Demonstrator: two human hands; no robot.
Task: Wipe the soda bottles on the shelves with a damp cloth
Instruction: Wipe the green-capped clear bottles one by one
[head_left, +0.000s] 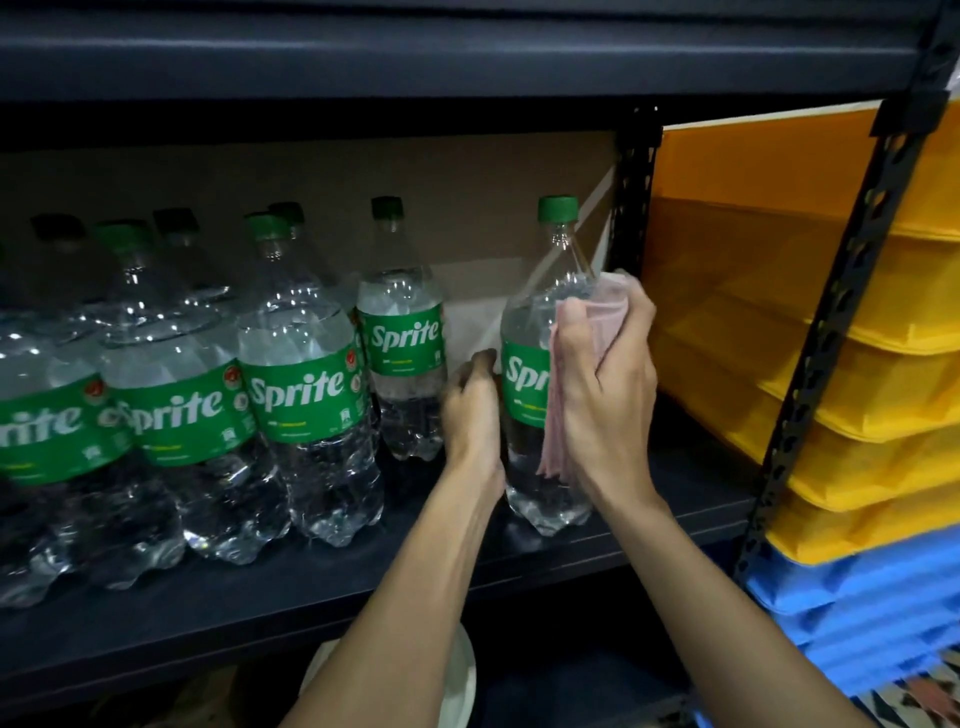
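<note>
So the Sprite bottle (530, 322) at the right end of the row is the one getting wiped. It stands upright on the dark shelf (260, 613), a bit apart from the rest. The right hand (608, 395) has the pink cloth (597, 317) bunched in its grasp, pressed on the bottle's shoulder. The left hand (470, 410) curls round the label side to steady it. The other bottles (306, 395) fill the shelf to the left; honestly can't tell if they're wiped, so I'd guess plenty is left. Yellow trays (779, 312) and blue trays (857, 623) are stacked past the post.
</note>
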